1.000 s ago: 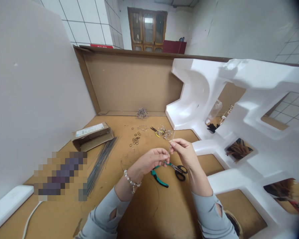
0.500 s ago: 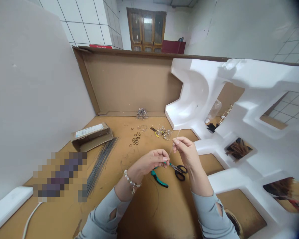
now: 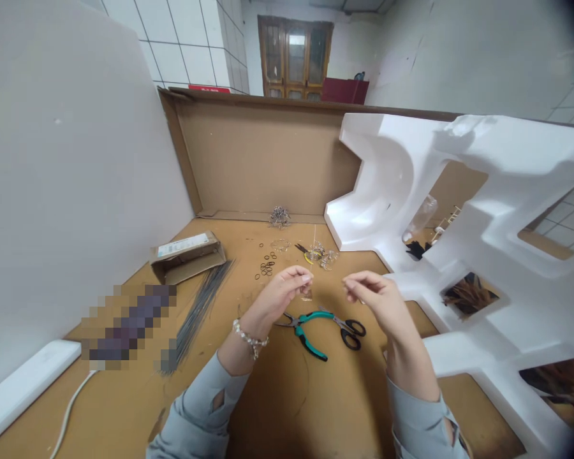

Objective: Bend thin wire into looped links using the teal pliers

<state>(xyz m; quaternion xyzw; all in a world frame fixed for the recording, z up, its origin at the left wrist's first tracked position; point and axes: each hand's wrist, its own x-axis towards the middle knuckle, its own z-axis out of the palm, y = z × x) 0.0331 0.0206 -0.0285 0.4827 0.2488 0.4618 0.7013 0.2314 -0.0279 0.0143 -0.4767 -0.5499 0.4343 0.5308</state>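
My left hand (image 3: 280,294) pinches a thin wire (image 3: 314,250) that stands straight up from its fingertips, with a small clear bead (image 3: 307,294) just below them. My right hand (image 3: 375,296) hovers apart to the right, its fingertips pinched together with nothing visible between them. Teal-handled pliers (image 3: 312,330) and black-handled scissors (image 3: 351,331) lie on the brown board under and between both hands.
A bundle of long thin wires (image 3: 198,307) and a small cardboard box (image 3: 186,256) lie to the left. Small black rings (image 3: 266,266), clear beads (image 3: 323,255) and a metal pile (image 3: 280,217) sit farther back. A white foam moulding (image 3: 459,210) fills the right side.
My hands have drawn apart. The right hand let go of the wire and moved right; the left hand moved up and away with the wire, which now stands upright.
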